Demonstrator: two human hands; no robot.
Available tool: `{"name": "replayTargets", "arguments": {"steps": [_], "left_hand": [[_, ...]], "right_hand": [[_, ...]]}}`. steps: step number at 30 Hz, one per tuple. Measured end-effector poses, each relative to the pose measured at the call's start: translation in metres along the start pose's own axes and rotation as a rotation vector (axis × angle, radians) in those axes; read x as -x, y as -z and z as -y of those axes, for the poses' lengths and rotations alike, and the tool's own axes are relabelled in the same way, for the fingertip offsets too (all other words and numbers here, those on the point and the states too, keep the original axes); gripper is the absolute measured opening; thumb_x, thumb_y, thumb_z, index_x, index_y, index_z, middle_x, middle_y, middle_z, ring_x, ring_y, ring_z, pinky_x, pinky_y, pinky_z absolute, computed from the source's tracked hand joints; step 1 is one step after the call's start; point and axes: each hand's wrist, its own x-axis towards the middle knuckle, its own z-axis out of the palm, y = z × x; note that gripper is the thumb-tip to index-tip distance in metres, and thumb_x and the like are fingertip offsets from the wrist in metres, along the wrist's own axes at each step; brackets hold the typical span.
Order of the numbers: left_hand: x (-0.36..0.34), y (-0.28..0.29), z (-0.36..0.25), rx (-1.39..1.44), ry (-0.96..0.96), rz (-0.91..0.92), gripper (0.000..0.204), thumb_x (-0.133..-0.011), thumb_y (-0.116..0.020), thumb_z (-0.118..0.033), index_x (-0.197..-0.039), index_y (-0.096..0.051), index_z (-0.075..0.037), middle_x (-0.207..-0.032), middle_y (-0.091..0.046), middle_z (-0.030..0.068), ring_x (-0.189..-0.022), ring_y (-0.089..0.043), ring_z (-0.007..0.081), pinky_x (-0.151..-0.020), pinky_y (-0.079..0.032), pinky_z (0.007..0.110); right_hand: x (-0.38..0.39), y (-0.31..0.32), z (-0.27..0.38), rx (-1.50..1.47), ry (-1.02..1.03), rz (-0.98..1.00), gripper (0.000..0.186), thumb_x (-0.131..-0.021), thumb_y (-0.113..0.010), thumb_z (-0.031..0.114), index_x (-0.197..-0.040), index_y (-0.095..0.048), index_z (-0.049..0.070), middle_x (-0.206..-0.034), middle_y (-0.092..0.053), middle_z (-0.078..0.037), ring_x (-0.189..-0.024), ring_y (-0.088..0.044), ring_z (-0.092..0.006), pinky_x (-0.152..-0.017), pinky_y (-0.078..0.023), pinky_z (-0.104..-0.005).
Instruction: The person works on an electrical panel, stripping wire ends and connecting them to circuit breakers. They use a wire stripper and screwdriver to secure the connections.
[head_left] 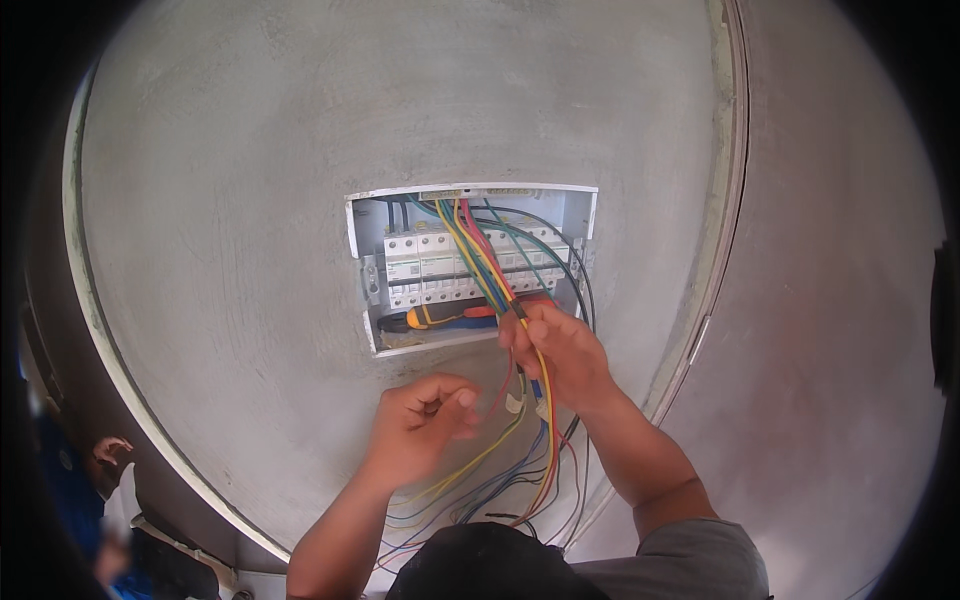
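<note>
A grey plaster wall (250,200) holds an open breaker box (470,265), just above both hands; the right hand (560,350) grips a bundle of coloured wires (480,255) hanging from the box; the left hand (425,420), lower, curls loosely, fingertips pinched together.

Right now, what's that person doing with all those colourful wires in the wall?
A person stands at an open electrical box set into a grey wall. Their right hand grips a bundle of coloured wires that comes out of the box, in front of a row of white breakers. Their left hand is curled just below, near the loose wire ends hanging down. A yellow-handled tool lies on the bottom of the box.
</note>
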Motion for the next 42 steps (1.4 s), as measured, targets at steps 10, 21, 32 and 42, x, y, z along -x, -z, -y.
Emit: {"name": "replayTargets", "arguments": {"steps": [10, 21, 32, 42], "left_hand": [[-0.016, -0.021, -0.003, -0.001, -0.048, 0.042, 0.02, -0.116, -0.069, -0.014, -0.123, -0.077, 0.002, -0.099, -0.079, 0.0072, -0.09, -0.077, 0.0114, -0.08, -0.068, 0.031], [-0.015, -0.053, -0.017, -0.14, -0.176, 0.121, 0.015, -0.111, -0.073, -0.01, -0.118, -0.081, 0.001, -0.096, -0.082, 0.0073, -0.084, -0.078, 0.0096, -0.075, -0.058, 0.026], [-0.016, -0.06, -0.017, -0.039, -0.085, 0.007, 0.02, -0.115, -0.069, -0.012, -0.124, -0.076, 0.004, -0.101, -0.082, 0.0105, -0.089, -0.08, 0.0145, -0.078, -0.064, 0.03], [-0.046, -0.094, -0.028, 0.146, 0.13, -0.05, 0.031, -0.114, -0.072, -0.022, -0.134, -0.07, 0.002, -0.097, -0.078, 0.0074, -0.071, -0.079, 0.0162, -0.063, -0.059, 0.027]], "right_hand": [[-0.003, 0.02, -0.05, -0.372, 0.064, 0.004, 0.042, -0.121, -0.046, 0.036, -0.089, -0.054, 0.011, -0.073, -0.05, -0.002, -0.102, -0.058, -0.0221, -0.096, -0.045, -0.0384], [0.002, 0.024, -0.039, -0.372, -0.06, 0.01, 0.042, -0.122, -0.047, 0.038, -0.095, -0.06, 0.009, -0.073, -0.049, -0.002, -0.1, -0.06, -0.0223, -0.092, -0.047, -0.0363], [0.002, 0.02, -0.03, -0.366, -0.09, 0.015, 0.034, -0.118, -0.057, 0.032, -0.102, -0.068, 0.004, -0.093, -0.066, -0.005, -0.087, -0.057, -0.0132, -0.086, -0.047, -0.0315], [-0.011, 0.018, 0.079, 0.714, -0.013, -0.096, 0.03, -0.105, -0.063, 0.022, -0.117, -0.081, 0.0, -0.086, -0.079, -0.009, -0.07, -0.071, -0.0164, -0.069, -0.057, -0.0366]]}}
